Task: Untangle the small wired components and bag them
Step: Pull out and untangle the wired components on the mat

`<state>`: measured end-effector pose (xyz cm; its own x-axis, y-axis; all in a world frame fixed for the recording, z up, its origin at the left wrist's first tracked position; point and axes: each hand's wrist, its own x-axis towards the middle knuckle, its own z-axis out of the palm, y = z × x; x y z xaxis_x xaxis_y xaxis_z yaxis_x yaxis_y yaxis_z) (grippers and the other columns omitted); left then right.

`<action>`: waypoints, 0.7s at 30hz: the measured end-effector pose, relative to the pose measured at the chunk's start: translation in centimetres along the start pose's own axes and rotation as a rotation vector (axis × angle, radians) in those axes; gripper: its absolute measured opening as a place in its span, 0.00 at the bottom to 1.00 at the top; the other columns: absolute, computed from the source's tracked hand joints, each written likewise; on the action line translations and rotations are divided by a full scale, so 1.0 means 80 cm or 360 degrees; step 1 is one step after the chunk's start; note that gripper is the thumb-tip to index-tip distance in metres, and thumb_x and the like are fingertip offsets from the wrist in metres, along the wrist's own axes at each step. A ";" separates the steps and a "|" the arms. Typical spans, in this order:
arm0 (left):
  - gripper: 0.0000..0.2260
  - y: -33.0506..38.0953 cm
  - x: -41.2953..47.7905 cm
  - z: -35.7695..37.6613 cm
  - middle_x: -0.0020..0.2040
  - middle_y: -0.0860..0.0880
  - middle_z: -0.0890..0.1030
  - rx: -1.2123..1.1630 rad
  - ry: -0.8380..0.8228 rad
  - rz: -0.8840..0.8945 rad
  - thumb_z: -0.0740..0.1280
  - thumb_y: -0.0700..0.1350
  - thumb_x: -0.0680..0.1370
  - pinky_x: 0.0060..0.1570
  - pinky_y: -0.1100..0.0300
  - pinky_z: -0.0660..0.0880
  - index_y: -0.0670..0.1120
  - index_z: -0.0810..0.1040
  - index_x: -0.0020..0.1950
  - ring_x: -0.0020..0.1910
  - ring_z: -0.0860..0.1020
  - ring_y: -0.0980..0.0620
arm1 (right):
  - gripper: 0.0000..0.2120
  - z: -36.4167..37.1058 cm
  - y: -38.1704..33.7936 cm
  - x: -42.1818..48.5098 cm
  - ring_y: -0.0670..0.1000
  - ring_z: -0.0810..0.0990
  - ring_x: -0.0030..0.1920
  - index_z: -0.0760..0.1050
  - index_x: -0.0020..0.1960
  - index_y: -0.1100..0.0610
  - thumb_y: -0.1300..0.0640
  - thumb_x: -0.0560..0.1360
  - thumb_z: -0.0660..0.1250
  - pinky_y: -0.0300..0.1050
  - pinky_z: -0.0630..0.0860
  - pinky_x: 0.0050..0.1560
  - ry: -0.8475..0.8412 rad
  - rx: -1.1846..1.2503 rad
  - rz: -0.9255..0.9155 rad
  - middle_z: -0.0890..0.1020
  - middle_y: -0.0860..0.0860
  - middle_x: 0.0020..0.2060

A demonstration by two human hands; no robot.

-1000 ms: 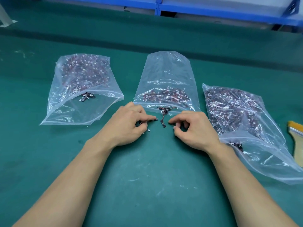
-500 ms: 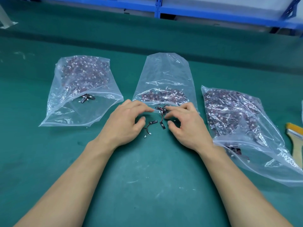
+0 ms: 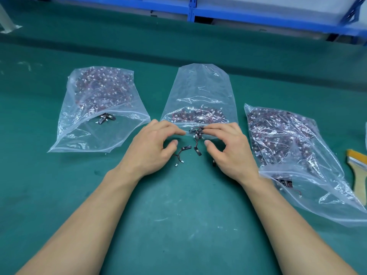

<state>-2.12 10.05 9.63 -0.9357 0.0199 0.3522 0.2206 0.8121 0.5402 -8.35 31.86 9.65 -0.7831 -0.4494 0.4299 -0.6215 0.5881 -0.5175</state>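
Three clear bags on a green table.
Middle bag between left bag and right bag; at its mouth, left hand and right hand, thumbs wide of forefingers, fingertips at tangled parts; one loose part just nearer.

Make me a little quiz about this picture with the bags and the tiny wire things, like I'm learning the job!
1. Count: how many clear bags of parts lie on the green table?
2. True or false: the brush lies inside one of the bags.
3. Fill the gap: the left hand and the right hand both reach to the tangle of wired parts at the mouth of the ___ bag.

Key
1. Three: the left bag, the middle bag and the right bag.
2. False. It lies on the table beside the right bag.
3. Middle.
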 end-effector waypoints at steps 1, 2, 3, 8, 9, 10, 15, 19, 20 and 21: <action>0.13 -0.001 0.000 0.000 0.55 0.61 0.79 0.0000 0.0007 0.0001 0.67 0.41 0.78 0.51 0.51 0.74 0.54 0.81 0.59 0.46 0.69 0.54 | 0.10 -0.001 -0.001 0.000 0.53 0.76 0.56 0.84 0.56 0.57 0.62 0.75 0.72 0.34 0.68 0.62 0.0063 0.0037 -0.0006 0.84 0.47 0.55; 0.13 -0.002 0.000 0.000 0.55 0.61 0.79 0.0000 0.0013 0.0003 0.67 0.41 0.78 0.51 0.51 0.74 0.54 0.81 0.59 0.46 0.69 0.54 | 0.09 -0.001 -0.001 0.000 0.52 0.77 0.55 0.85 0.54 0.57 0.63 0.74 0.73 0.35 0.69 0.61 0.0129 0.0079 -0.0006 0.84 0.47 0.53; 0.12 -0.002 0.000 0.000 0.55 0.61 0.79 -0.0002 0.0017 0.0005 0.67 0.42 0.78 0.51 0.50 0.74 0.54 0.81 0.59 0.46 0.69 0.54 | 0.09 -0.002 -0.002 0.001 0.51 0.78 0.54 0.85 0.52 0.56 0.64 0.73 0.73 0.37 0.71 0.60 0.0194 0.0126 0.0006 0.85 0.47 0.51; 0.12 -0.004 0.000 0.001 0.55 0.61 0.79 -0.0010 0.0022 0.0019 0.67 0.42 0.78 0.50 0.51 0.74 0.54 0.82 0.58 0.46 0.70 0.54 | 0.09 -0.005 -0.002 0.003 0.42 0.82 0.44 0.85 0.44 0.54 0.68 0.72 0.73 0.32 0.72 0.42 0.0367 0.0355 0.0188 0.85 0.45 0.42; 0.12 -0.004 0.001 0.001 0.55 0.61 0.79 -0.0008 0.0025 0.0018 0.68 0.42 0.78 0.50 0.51 0.74 0.54 0.82 0.58 0.46 0.70 0.54 | 0.10 -0.006 -0.001 0.003 0.42 0.81 0.42 0.84 0.43 0.53 0.68 0.72 0.73 0.32 0.73 0.40 0.0379 0.0395 0.0232 0.85 0.43 0.41; 0.11 -0.005 0.001 0.001 0.55 0.61 0.79 -0.0004 0.0031 0.0016 0.68 0.42 0.78 0.50 0.52 0.74 0.54 0.82 0.58 0.46 0.70 0.54 | 0.11 -0.008 -0.001 0.003 0.42 0.81 0.40 0.83 0.41 0.51 0.67 0.71 0.73 0.33 0.74 0.40 0.0380 0.0439 0.0288 0.85 0.42 0.40; 0.10 -0.009 0.002 0.001 0.52 0.62 0.78 0.0015 0.0102 -0.0002 0.67 0.41 0.78 0.51 0.60 0.67 0.53 0.83 0.56 0.44 0.69 0.63 | 0.14 -0.031 0.010 -0.002 0.47 0.82 0.32 0.78 0.35 0.48 0.66 0.69 0.73 0.35 0.75 0.35 0.0273 0.0619 0.0605 0.83 0.44 0.31; 0.10 -0.011 0.002 0.000 0.51 0.63 0.77 0.0024 0.0112 -0.0066 0.67 0.43 0.79 0.49 0.61 0.66 0.54 0.83 0.56 0.44 0.68 0.61 | 0.11 -0.042 0.017 -0.006 0.49 0.83 0.28 0.78 0.34 0.53 0.68 0.68 0.70 0.38 0.75 0.33 0.0056 0.0463 0.0819 0.82 0.49 0.27; 0.10 -0.011 0.002 0.000 0.51 0.62 0.78 0.0021 0.0104 -0.0072 0.68 0.43 0.79 0.49 0.61 0.67 0.54 0.83 0.56 0.45 0.68 0.59 | 0.09 -0.044 0.019 -0.007 0.50 0.82 0.28 0.78 0.34 0.53 0.67 0.67 0.71 0.40 0.75 0.33 0.0041 0.0413 0.0857 0.81 0.48 0.27; 0.10 -0.010 0.002 0.000 0.51 0.61 0.79 0.0017 0.0094 -0.0068 0.68 0.43 0.79 0.49 0.60 0.67 0.54 0.84 0.55 0.44 0.68 0.58 | 0.08 -0.046 0.022 -0.008 0.50 0.81 0.28 0.78 0.33 0.54 0.65 0.67 0.71 0.41 0.75 0.34 0.0029 0.0356 0.0882 0.81 0.47 0.26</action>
<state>-2.44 9.36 9.26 -0.9263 -0.0493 0.3735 0.1774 0.8177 0.5477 -8.87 35.60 11.19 -0.9926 -0.1034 0.0631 -0.1114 0.5749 -0.8106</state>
